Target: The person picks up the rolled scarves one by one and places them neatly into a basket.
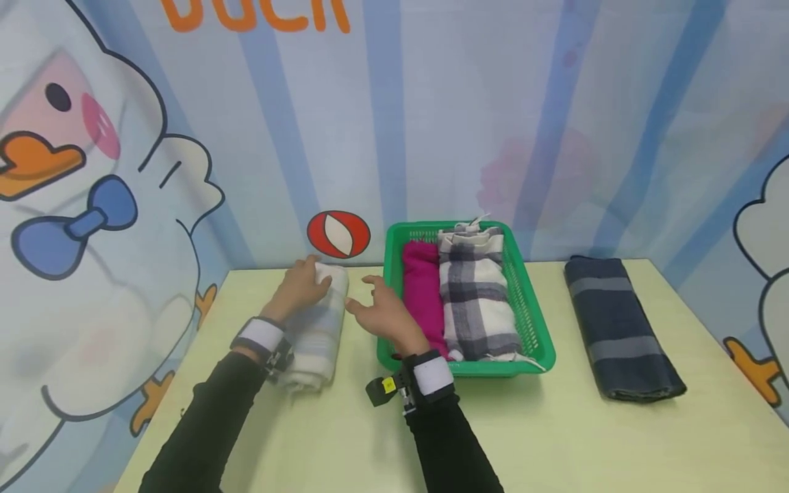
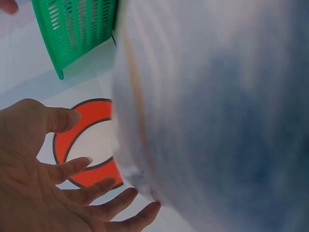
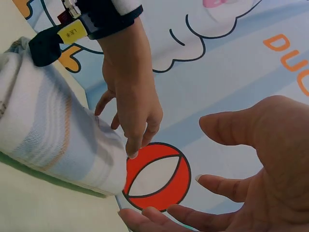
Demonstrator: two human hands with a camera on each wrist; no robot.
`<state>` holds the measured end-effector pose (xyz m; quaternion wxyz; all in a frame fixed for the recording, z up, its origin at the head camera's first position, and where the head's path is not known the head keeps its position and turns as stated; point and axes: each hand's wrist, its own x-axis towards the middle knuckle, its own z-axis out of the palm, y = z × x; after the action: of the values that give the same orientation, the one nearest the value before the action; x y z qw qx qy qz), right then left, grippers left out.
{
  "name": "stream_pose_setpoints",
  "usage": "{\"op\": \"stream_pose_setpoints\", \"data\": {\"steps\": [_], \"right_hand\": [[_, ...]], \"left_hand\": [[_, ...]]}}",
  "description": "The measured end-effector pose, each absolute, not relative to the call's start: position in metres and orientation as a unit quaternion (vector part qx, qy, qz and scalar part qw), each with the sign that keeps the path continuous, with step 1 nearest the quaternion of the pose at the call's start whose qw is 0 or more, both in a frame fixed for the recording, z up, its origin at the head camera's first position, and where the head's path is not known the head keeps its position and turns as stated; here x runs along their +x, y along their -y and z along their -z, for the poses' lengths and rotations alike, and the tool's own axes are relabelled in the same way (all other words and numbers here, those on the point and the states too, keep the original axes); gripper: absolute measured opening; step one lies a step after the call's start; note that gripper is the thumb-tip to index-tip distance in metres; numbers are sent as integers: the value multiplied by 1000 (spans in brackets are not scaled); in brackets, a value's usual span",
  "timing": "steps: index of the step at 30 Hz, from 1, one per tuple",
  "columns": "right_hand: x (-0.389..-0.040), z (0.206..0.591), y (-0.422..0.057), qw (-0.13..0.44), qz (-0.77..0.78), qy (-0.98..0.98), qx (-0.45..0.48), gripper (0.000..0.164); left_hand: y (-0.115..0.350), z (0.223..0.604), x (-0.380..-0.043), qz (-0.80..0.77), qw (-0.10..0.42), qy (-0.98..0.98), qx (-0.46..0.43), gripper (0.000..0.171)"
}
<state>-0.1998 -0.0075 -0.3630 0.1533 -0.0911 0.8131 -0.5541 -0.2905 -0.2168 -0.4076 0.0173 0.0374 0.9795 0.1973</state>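
Observation:
On the left of the table lies a white folded towel (image 1: 316, 346) with pale blue bands and a thin tan stripe. My left hand (image 1: 301, 286) is over its far part, fingers relaxed and spread, with fingertips right at the cloth in the left wrist view. Between the towel and the green basket (image 1: 537, 322) hovers my right hand (image 1: 391, 313), its fingers and thumb apart and holding nothing. Inside the basket, a magenta towel (image 1: 422, 287) lies alongside a white and grey checked towel (image 1: 477, 291). The towel (image 2: 207, 111) blurs across much of the left wrist view.
A dark navy towel (image 1: 619, 335) with grey bands lies folded on the table's right side. Behind the pale yellow table (image 1: 573, 445) stands a printed backdrop (image 1: 444, 109) with a cartoon duck. Both wrists wear straps with small cameras.

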Motion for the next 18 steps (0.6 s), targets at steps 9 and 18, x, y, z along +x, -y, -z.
{"op": "stream_pose_setpoints", "data": {"steps": [9, 18], "right_hand": [[-195, 370, 25, 124, 514, -841, -115, 66], [-193, 381, 42, 133, 510, -842, -118, 72]], "left_hand": [[231, 414, -297, -194, 40, -980, 13, 66], [244, 419, -303, -219, 67, -973, 4, 70]]}}
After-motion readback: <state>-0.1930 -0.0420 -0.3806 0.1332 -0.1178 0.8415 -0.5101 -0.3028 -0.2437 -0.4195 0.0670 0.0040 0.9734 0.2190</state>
